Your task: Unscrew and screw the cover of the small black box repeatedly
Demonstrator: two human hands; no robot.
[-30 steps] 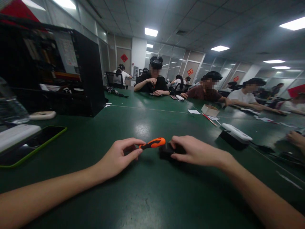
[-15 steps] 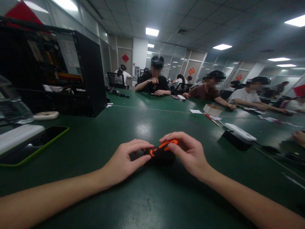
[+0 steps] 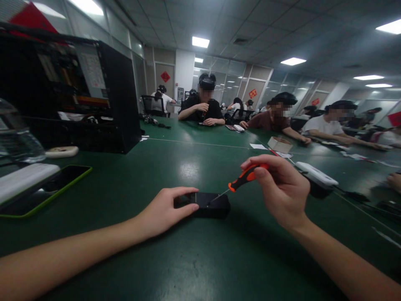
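A small flat black box [image 3: 209, 204] lies on the green table [image 3: 194, 259] in front of me. My left hand [image 3: 163, 211] grips its left end between thumb and fingers. My right hand [image 3: 282, 188] is closed round the orange and black handle of a small screwdriver [image 3: 242, 179]. The screwdriver slants down to the left, and its thin metal tip touches the top of the black box.
A black computer case [image 3: 72, 92] stands at the back left, with a phone in a green case [image 3: 40, 190] and a white flat object [image 3: 21, 179] before it. A black and white device [image 3: 315, 177] sits at the right. Several people sit along the table's far side.
The screwdriver passed from my left hand to my right. My right hand lifted it and set its tip on the black box, which my left hand now holds.
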